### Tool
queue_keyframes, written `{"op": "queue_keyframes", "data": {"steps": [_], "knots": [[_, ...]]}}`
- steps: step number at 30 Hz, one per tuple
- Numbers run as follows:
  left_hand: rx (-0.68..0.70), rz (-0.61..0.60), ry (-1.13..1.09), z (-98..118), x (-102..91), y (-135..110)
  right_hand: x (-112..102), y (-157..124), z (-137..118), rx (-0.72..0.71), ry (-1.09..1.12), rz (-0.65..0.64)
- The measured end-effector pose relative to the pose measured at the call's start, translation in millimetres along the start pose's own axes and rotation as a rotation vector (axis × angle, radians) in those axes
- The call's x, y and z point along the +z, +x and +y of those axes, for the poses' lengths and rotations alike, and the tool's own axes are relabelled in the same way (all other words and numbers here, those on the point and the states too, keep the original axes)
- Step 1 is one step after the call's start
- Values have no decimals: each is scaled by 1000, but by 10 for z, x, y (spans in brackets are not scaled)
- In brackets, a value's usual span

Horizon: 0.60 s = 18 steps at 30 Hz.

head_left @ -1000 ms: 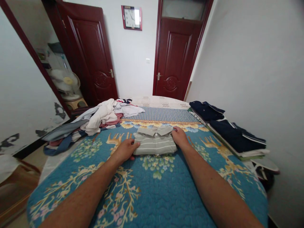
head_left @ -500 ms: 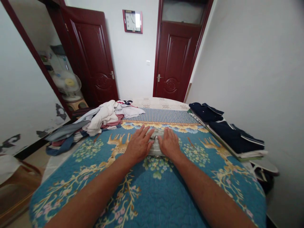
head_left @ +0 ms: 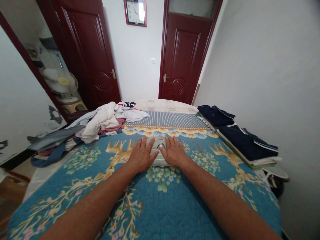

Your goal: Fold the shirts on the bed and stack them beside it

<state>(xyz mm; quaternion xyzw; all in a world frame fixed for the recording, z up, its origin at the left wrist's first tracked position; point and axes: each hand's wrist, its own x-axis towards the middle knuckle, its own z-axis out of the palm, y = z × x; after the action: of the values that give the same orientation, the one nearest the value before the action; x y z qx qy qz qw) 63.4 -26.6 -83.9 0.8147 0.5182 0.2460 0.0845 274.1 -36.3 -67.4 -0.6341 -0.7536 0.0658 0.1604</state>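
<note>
Currently resting the left hand (head_left: 142, 157) and the right hand (head_left: 175, 154) palm down on a neatly folded shirt (head_left: 158, 162), pale grey-green with thin white stripes. Covering the left part of it with one and the right part with the other, fingers pointing away and slightly spread. Flat on top rather than closed around it, and apart from each other, with both thumbs turned inward and close together over the middle. Partly visible between them, toward the far edge, a collar (head_left: 159, 140).

Placed centrally on the surface (head_left: 160, 220), over a blue quilted cover (head_left: 162, 200) patterned with deer, flowers and branches. Well apart to the left, a loose heap of clothes (head_left: 100, 123) in white, grey, pink and blue. Well apart to the right, two stacks of folded clothes, one farther back (head_left: 215, 116) and one nearer (head_left: 248, 141), both topped with dark navy.

Beyond the surface, two dark red doors, left (head_left: 87, 50) and right (head_left: 186, 53). Between them, on a white wall (head_left: 135, 46), a red-framed clock (head_left: 136, 12).
</note>
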Motion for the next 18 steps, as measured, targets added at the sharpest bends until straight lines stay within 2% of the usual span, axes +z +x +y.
{"op": "queue_keyframes", "data": {"steps": [4, 7, 10, 14, 18], "knots": [[-20, 1, 31, 10, 22, 16, -4, 11, 20, -10, -31, -19], [-13, 34, 105, 51, 1, -8, 12, -24, 22, -29, -47, 27], [98, 84, 214, 119, -61, -62, 21, -83, 0, -24, -53, 133], [291, 59, 313, 174, -123, -138, 16, -185, -57, -59, -84, 264], [260, 45, 354, 164, -109, -168, 36, -315, -102, -123, -113, 267]]}}
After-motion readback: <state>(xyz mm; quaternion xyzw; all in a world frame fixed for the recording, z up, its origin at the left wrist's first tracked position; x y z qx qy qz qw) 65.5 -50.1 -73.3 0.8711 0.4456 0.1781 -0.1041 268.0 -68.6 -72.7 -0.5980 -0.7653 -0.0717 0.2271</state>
